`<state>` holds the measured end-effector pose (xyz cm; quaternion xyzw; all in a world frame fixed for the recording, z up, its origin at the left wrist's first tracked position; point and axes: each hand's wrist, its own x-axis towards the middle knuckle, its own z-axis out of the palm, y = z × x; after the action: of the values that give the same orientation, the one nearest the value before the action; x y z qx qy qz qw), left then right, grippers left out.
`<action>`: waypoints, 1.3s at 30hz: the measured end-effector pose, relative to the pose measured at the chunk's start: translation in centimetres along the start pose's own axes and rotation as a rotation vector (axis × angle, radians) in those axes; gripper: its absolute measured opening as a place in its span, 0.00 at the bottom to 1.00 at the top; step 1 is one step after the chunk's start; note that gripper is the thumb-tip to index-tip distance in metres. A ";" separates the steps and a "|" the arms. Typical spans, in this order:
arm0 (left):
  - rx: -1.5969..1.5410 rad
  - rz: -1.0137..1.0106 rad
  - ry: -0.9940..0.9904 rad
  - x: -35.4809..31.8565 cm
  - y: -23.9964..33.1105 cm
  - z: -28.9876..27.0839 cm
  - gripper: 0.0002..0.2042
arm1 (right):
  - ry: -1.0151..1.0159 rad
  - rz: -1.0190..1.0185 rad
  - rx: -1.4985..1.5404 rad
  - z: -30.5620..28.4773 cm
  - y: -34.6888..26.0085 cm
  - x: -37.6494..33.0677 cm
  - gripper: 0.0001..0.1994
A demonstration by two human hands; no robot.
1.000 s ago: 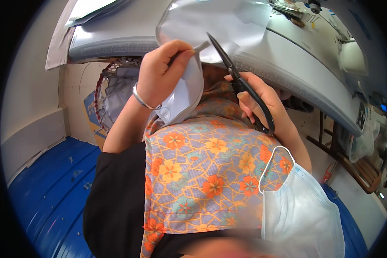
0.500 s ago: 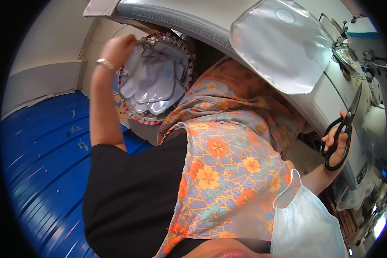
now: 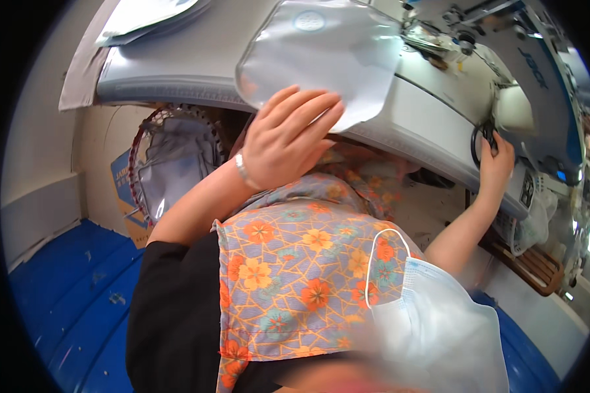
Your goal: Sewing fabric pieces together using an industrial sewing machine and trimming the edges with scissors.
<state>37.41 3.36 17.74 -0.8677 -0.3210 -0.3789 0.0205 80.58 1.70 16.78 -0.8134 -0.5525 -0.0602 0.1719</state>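
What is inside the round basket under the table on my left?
The basket holds a heap of pale grey fabric pieces. What lies beneath them cannot be seen, and the table edge covers the basket's far rim.

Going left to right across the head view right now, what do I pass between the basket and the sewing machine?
Red-rimmed basket of grey pieces → left hand, open, at the near edge of the grey fabric piece on the table → right hand on the black scissor handles → white sewing machine.

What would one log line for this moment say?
left hand: open, reaching grey fabric piece | right hand: gripping scissors at table edge
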 end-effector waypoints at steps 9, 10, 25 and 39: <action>-0.065 0.112 -0.152 1.2 0.9 4.5 0.14 | 0.059 -0.722 0.418 3.7 -15.9 2.9 0.12; -0.061 0.106 -0.163 1.4 1.1 4.7 0.14 | 0.065 -0.705 0.410 4.7 -16.2 3.4 0.12; -0.023 0.079 -0.180 3.4 0.6 4.5 0.15 | 0.177 -0.858 0.362 5.7 -17.9 2.1 0.14; 0.034 0.076 -0.278 6.8 -3.9 6.0 0.16 | 0.190 -0.851 0.337 5.2 -18.3 1.8 0.14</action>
<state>42.47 11.83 17.22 -0.9228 -0.2942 -0.2486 0.0050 64.00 11.16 16.34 -0.4660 -0.8209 -0.1091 0.3116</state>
